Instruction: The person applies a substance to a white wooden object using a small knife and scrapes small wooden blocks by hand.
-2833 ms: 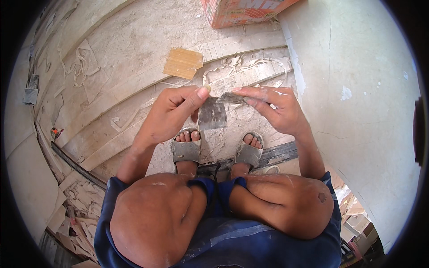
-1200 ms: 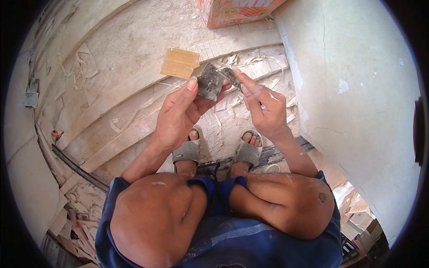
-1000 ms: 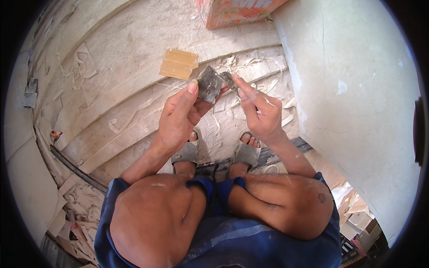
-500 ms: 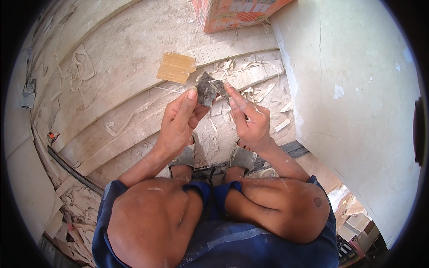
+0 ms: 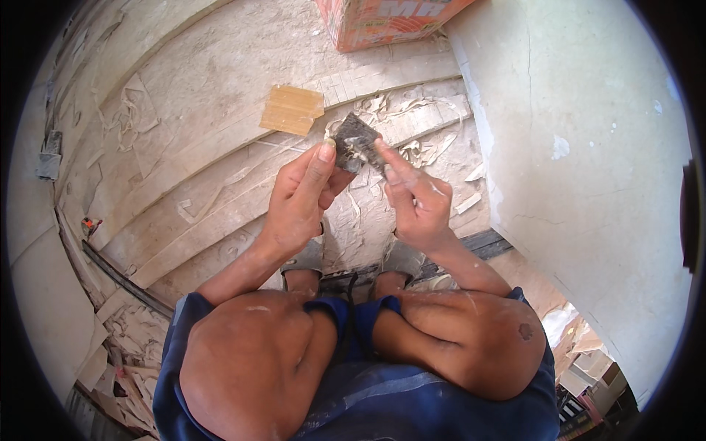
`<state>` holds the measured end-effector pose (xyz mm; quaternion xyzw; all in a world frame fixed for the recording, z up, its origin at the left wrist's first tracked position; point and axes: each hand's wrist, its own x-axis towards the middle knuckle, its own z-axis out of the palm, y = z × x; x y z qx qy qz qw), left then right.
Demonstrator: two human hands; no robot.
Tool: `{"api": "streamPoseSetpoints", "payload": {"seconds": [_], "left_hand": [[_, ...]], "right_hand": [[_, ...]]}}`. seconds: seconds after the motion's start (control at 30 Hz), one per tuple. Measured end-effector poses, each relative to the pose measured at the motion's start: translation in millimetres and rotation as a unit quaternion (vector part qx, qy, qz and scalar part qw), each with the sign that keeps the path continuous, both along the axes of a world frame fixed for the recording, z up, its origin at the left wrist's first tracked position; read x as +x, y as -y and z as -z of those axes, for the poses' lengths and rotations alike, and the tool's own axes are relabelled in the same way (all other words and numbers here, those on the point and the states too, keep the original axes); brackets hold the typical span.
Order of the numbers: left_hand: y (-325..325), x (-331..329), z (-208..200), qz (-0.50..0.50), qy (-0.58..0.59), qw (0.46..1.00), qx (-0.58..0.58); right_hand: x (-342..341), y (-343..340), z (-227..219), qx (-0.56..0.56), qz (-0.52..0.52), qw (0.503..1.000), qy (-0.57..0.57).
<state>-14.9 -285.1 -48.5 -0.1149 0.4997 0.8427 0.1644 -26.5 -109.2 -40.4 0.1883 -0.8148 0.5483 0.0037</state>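
Note:
Between the thumb and fingers of my left hand [image 5: 298, 202] is a dark grey flat piece [image 5: 355, 134], with pale smears on its face. It is tilted up over the floor. My right hand [image 5: 419, 202] is closed at the piece's right edge, its forefinger stretched along a narrow dark piece [image 5: 382, 157] that lies against the larger one. Whether the two are joined I cannot tell. Pale residue marks the fingers of my right hand. Just beyond my left hand, a yellowish-brown square [image 5: 292, 110] lies on the floor.
Dusty floor [image 5: 206, 95] with pale boards and peeled scraps [image 5: 423, 151] lies ahead. An orange carton [image 5: 393, 22] stands at the far side. A pale, chipped panel [image 5: 581, 162] rises at right. A dark strip [image 5: 121, 275] runs at left. My knees are bent below.
The larger dark piece now shows more of its face, with my right forefinger and the narrow piece at its right edge. Both hands have shifted slightly right.

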Motion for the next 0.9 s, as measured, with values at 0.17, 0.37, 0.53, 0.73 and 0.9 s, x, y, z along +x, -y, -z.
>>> {"api": "streamPoseSetpoints", "payload": {"seconds": [0.17, 0.37, 0.53, 0.73, 0.9], "left_hand": [[-6, -4, -15, -0.022, -0.003, 1.0, 0.014], [-2, -1, -3, -0.025, -0.021, 0.999, -0.007], [0, -2, -4, -0.01, -0.012, 1.0, -0.014], [1, -1, -5, -0.001, -0.001, 1.0, -0.016], [-2, -2, -8, -0.018, 0.007, 1.0, 0.01]], "right_hand": [[-8, -6, -5, -0.005, 0.025, 0.999, -0.019], [-11, -2, -6, 0.029, -0.002, 0.999, -0.018], [-4, 1, 1, 0.037, -0.043, 0.998, -0.035], [-7, 0, -3, 0.022, -0.02, 0.998, -0.057], [-15, -1, -6, 0.022, -0.015, 0.998, -0.048]]}}
